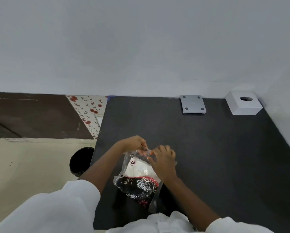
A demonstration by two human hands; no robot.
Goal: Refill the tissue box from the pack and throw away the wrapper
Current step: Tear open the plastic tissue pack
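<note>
A tissue pack in clear plastic with a black, red and white print lies near the front of the dark table. White tissues show through its upper half. My left hand and my right hand both pinch the wrapper's far top edge, close together. The white tissue box, with a round hole in its top, stands at the table's far right corner, well away from my hands.
A grey square plate with four dots lies at the table's back edge. A black bin stands on the cream floor left of the table. A grey wall runs behind the table, and a floral strip sits at the left.
</note>
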